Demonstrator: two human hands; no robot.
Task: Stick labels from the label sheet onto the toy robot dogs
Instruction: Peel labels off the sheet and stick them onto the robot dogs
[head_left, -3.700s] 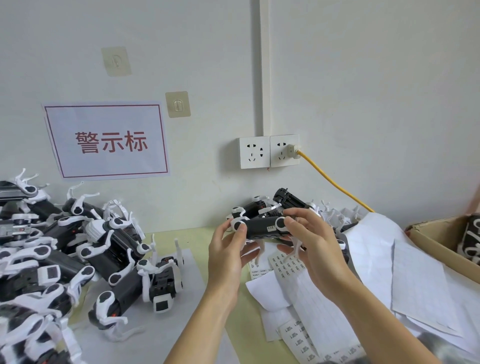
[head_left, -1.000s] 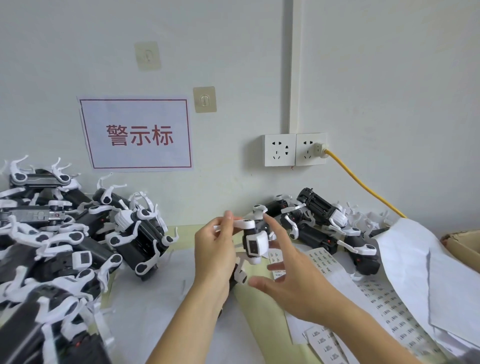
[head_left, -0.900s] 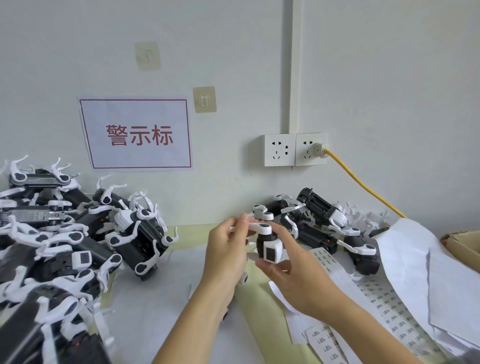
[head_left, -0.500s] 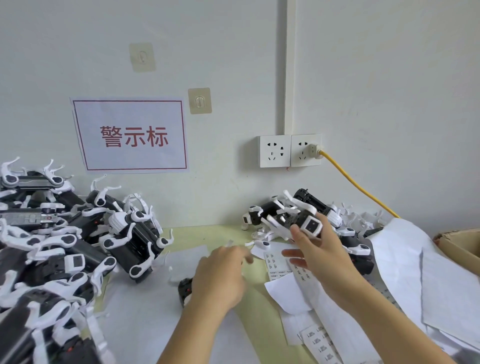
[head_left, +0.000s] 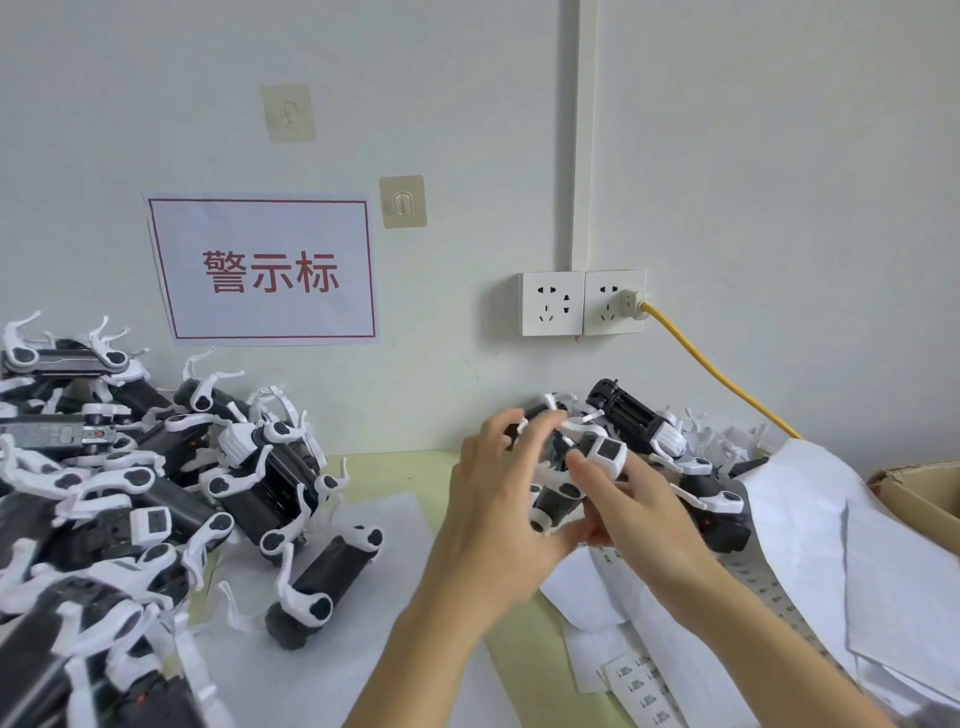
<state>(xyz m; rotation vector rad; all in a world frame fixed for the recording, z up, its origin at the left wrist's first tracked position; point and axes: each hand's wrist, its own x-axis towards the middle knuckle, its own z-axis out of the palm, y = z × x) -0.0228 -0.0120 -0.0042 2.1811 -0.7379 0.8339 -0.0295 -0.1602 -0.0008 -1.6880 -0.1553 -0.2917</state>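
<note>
Toy dog sits up off the table, gripped between both hands, left hand and right hand curled round it. Thin white legs could snag and bend; it might drop onto the label sheet.

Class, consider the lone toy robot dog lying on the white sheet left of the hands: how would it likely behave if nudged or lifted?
The lone toy robot dog has a rounded black body, so it might roll slightly. Its thin white legs look easy to snag or bend. It is probably light, since hard plastic shows.
</note>
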